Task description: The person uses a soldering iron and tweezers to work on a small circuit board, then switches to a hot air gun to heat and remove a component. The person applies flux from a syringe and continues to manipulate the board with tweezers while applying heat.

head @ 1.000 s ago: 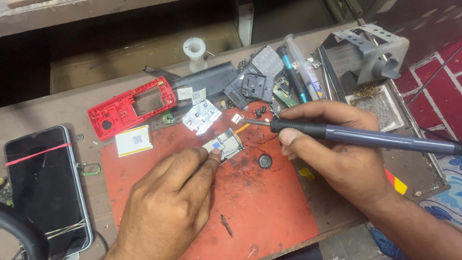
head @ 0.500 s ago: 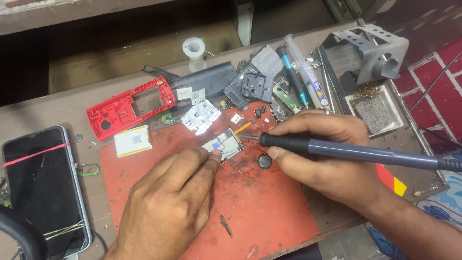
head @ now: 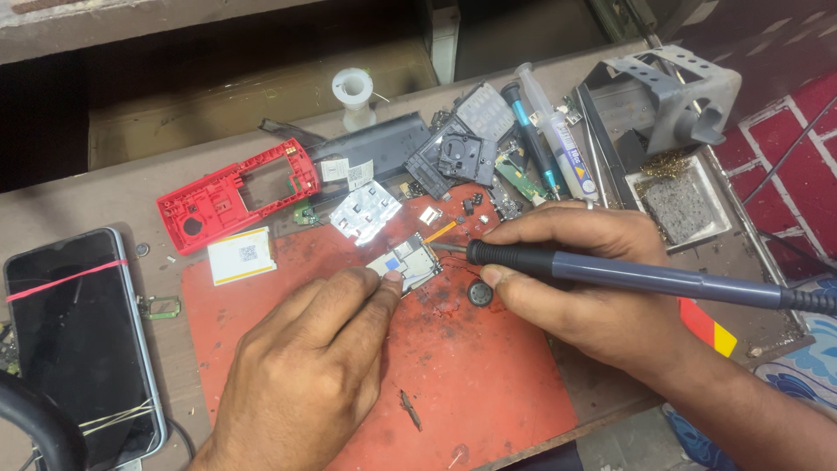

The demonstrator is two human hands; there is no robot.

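Red mat (head: 488, 384) half under hands

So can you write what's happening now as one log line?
left hand: pins circuit board | right hand: holds soldering iron, tip at board | surface: red mat

soldering iron (head: 628, 277) cord: cut by right edge | tip contact: perhaps hidden
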